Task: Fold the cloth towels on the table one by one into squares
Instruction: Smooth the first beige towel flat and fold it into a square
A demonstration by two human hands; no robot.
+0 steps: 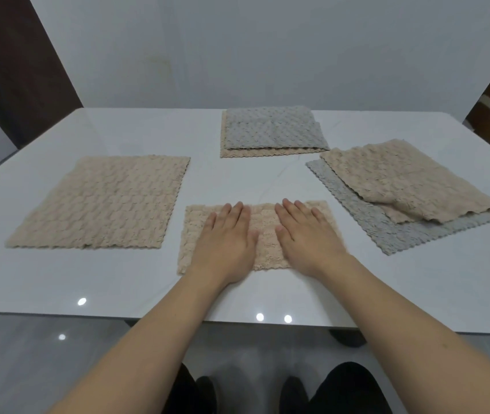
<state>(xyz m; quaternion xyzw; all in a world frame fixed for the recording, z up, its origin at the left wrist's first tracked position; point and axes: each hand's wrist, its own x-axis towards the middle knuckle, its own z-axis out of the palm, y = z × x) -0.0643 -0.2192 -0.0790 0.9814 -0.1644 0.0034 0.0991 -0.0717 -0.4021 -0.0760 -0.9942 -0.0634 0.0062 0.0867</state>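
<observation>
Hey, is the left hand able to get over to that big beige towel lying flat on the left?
Probably yes. The left hand lies flat on the folded towel, and only bare table separates it from the big beige towel.

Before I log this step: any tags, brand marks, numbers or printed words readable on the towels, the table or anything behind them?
None: no text, label, brand or number can be read anywhere in the head view.
Beige textured towel under both hands: no tag shows.
Large beige towel lying flat: plain.
Grey towel on a beige one at the far edge: plain.
Beige towel over a grey one: plain.
Glossy white table and wall: unmarked.
</observation>
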